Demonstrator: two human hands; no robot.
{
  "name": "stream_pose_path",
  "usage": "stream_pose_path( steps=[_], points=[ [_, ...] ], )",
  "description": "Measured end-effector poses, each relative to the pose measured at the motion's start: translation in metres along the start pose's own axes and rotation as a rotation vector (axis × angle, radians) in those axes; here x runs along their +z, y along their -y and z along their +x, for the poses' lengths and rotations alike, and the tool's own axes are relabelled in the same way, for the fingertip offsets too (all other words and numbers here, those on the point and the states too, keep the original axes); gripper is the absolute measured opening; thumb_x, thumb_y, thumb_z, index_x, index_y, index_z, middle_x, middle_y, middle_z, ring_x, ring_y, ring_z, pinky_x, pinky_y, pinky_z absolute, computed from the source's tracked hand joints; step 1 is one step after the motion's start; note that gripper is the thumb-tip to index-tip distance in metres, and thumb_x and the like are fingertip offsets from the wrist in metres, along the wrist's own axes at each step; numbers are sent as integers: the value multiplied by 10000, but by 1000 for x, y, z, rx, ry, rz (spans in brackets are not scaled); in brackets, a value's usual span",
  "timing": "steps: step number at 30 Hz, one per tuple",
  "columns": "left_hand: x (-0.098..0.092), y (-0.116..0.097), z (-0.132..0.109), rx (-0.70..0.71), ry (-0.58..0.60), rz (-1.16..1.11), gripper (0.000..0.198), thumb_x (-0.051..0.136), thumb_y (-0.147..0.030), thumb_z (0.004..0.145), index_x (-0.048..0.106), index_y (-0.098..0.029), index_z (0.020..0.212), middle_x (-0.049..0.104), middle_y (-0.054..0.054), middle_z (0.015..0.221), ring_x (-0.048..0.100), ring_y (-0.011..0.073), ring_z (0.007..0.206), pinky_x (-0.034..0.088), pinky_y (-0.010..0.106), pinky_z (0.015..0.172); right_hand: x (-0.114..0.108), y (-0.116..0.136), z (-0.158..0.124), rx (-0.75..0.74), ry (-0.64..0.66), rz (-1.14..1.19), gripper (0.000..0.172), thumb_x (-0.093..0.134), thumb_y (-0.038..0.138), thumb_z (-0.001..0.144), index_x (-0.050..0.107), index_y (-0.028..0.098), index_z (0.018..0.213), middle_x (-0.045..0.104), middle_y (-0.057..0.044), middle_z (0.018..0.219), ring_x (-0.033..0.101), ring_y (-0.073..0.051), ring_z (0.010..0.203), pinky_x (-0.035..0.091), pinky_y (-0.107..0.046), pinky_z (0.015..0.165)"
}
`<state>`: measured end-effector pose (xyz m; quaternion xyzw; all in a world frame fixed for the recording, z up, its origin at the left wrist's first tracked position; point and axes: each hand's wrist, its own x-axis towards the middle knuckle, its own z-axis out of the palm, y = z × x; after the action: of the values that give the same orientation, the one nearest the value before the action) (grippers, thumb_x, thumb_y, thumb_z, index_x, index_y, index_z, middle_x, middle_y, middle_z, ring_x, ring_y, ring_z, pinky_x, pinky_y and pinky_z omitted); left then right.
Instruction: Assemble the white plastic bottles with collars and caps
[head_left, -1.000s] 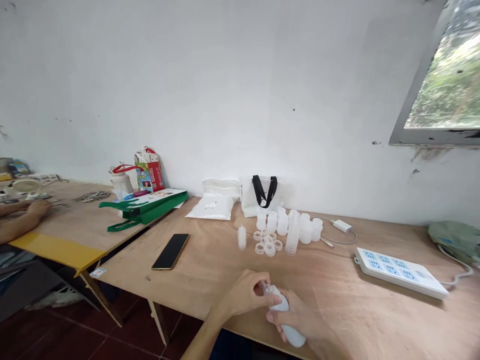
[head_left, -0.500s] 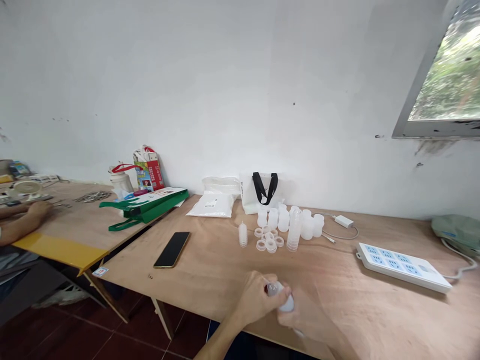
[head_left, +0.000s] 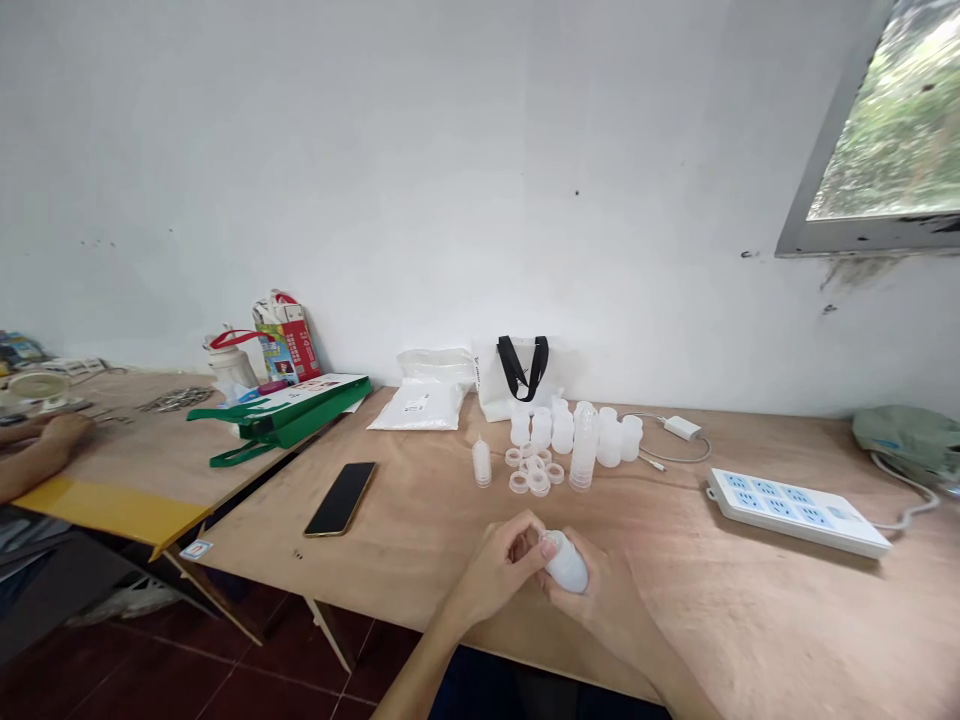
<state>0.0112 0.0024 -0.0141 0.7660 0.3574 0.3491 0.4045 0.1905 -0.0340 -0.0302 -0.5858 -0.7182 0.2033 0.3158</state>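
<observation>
A small white, translucent bottle (head_left: 568, 572) is held over the front of the table, tilted. My right hand (head_left: 600, 595) wraps round its body from the right. My left hand (head_left: 501, 562) is closed at the bottle's upper end, its thumb pressed on the rim; what else those fingers may hold is hidden. Beyond the hands lie several loose white rings (head_left: 537, 482). A tall stack of clear domed caps (head_left: 583, 450) stands to their right, a shorter stack of pointed clear pieces (head_left: 481, 465) to their left. Several similar white bottles (head_left: 562, 432) stand behind.
A black phone (head_left: 340, 498) lies to the left, a white power strip (head_left: 796, 510) to the right. Along the wall are a plastic packet (head_left: 420, 405), a white bag (head_left: 491, 395) and a charger (head_left: 682, 428). A green bag (head_left: 289, 425) spans the table gap; another person's hand (head_left: 64, 437) rests far left.
The right hand, blurred by motion before, is now steady round the bottle. The bottle is raised slightly, and the clear tip seen at its upper end is no longer visible. The view has shifted slightly.
</observation>
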Motion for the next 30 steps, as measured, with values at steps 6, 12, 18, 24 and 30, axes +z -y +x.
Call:
stream_pose_path(
  steps=[6, 12, 18, 24, 30],
  points=[
    [1, -10, -6, 37, 78, 64, 437, 374, -603, 1023, 549, -206, 1076, 621, 19, 953, 548, 175, 853, 408, 263, 784, -5, -4, 4, 18, 32, 129, 111, 632, 335, 825, 627, 255, 903, 724, 11, 788, 659, -204, 709, 431, -270, 631],
    [4, -10, -4, 74, 104, 66, 553, 304, -615, 1038, 491, -191, 736, 509, -27, 711, 456, 135, 673, 331, 254, 657, -16, -12, 7, 37, -24, 249, 152, 624, 379, 827, 600, 236, 874, 712, -12, 819, 659, -222, 758, 478, -307, 675],
    [6, -19, -7, -8, 91, 9, 339, 405, -517, 1051, 533, -239, 1197, 652, 9, 1051, 580, 175, 943, 408, 272, 864, -14, -8, 4, 8, 55, 199, 159, 620, 377, 836, 637, 250, 931, 722, -4, 782, 677, -228, 732, 475, -303, 657],
    [1, -16, -5, 9, 85, -27, 428, 351, -523, 1064, 581, -197, 909, 648, 12, 910, 588, 166, 862, 421, 268, 800, -15, -8, 6, 2, 6, 152, 184, 611, 386, 871, 669, 254, 986, 733, -8, 786, 688, -235, 756, 476, -301, 653],
    [-1, -18, -7, -67, 39, -29, 355, 451, -533, 1033, 558, -240, 1201, 647, 14, 1041, 584, 170, 921, 421, 264, 789, -17, -8, 5, 10, 60, 104, 167, 623, 370, 871, 660, 262, 993, 732, -2, 793, 679, -228, 738, 440, -286, 630]
  ],
)
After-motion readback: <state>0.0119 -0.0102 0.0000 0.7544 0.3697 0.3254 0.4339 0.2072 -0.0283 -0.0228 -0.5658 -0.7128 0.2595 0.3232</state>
